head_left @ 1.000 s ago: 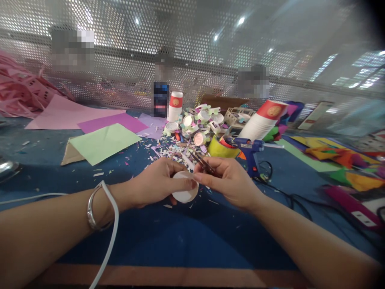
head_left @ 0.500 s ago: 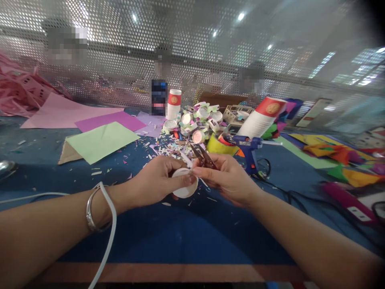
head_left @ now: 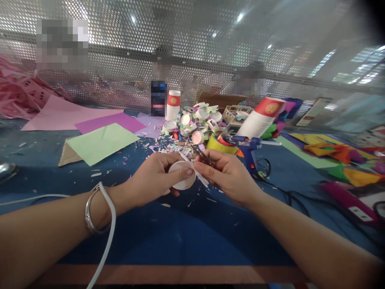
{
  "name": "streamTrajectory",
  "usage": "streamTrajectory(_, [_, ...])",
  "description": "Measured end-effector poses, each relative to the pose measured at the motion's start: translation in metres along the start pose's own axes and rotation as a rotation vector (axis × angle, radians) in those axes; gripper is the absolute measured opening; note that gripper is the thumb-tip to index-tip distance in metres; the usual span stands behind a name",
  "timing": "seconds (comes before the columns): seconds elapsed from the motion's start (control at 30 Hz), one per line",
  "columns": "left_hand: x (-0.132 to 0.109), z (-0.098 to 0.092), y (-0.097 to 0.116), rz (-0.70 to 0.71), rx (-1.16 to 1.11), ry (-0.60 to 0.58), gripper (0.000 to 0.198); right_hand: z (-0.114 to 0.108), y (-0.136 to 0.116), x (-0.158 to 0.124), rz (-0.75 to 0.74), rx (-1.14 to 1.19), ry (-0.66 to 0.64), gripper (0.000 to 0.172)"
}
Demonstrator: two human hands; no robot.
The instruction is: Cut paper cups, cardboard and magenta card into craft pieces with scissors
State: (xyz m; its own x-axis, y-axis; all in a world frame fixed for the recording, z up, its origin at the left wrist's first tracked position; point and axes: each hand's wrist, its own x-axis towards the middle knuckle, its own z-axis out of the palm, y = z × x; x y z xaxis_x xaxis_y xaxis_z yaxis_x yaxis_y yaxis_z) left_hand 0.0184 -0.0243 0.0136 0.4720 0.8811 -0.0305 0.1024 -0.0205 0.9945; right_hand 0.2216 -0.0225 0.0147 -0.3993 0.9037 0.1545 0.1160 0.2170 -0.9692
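My left hand [head_left: 156, 176] is closed round a small white paper cup piece [head_left: 182, 180], thumb across its round face, held just above the blue table [head_left: 186, 237]. My right hand [head_left: 224, 174] grips small dark scissors [head_left: 202, 155] whose blades point up and to the left, close to the cup's upper right edge. A white paper strip hangs between the two hands. A silver bracelet and a white cable [head_left: 104, 224] lie at my left wrist.
Paper scraps [head_left: 168, 146] and several decorated cup pieces [head_left: 195, 120] are piled behind my hands. A yellow tape roll [head_left: 218, 146], a blue glue gun [head_left: 248, 146], a stack of red-rimmed cups [head_left: 260, 118], green and pink sheets [head_left: 102, 140] and coloured paper [head_left: 339, 154] lie around. Perforated screen behind.
Both hands have lifted slightly and moved away from me with the cup. The scissors' blades have tilted lower towards the cup edge.
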Motion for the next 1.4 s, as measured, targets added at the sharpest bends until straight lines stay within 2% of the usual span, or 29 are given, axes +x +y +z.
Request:
streamTrajectory(0.13, [0.002, -0.003, -0.002, -0.052, -0.225, 0.019, 0.021, -0.003, 0.000, 0.000, -0.035, -0.096, 0.046, 0.029])
streamTrajectory(0.23, [0.002, -0.004, -0.005, -0.030, -0.278, 0.031, 0.019, -0.004, 0.000, 0.001, -0.059, -0.148, 0.086, 0.028])
streamTrajectory(0.4, [0.005, -0.005, -0.010, 0.135, -0.024, 0.096, 0.016, 0.000, -0.002, 0.000, -0.049, -0.155, 0.096, 0.028])
streamTrajectory(0.53, [0.006, -0.008, -0.009, 0.345, 0.236, 0.282, 0.013, 0.001, -0.002, -0.002, -0.043, -0.158, 0.086, 0.031])
streamTrajectory(0.6, [0.005, -0.009, -0.007, 0.410, 0.300, 0.384, 0.010, 0.000, -0.001, -0.003, -0.048, -0.126, 0.076, 0.033])
streamTrajectory(0.67, [0.004, -0.009, -0.006, 0.456, 0.318, 0.430, 0.011, 0.000, -0.001, -0.004, -0.040, -0.077, 0.056, 0.035])
streamTrajectory(0.97, [0.007, -0.013, -0.011, 0.704, 0.372, 0.489, 0.032, 0.002, -0.007, -0.005, 0.121, 0.182, -0.062, 0.034])
streamTrajectory(1.2, [0.011, -0.017, -0.018, 0.856, 0.362, 0.334, 0.033, -0.001, -0.009, -0.006, 0.230, 0.309, -0.129, 0.034])
streamTrajectory(1.4, [0.012, -0.016, -0.019, 0.888, 0.439, 0.366, 0.034, -0.001, -0.008, -0.006, 0.263, 0.378, -0.132, 0.032])
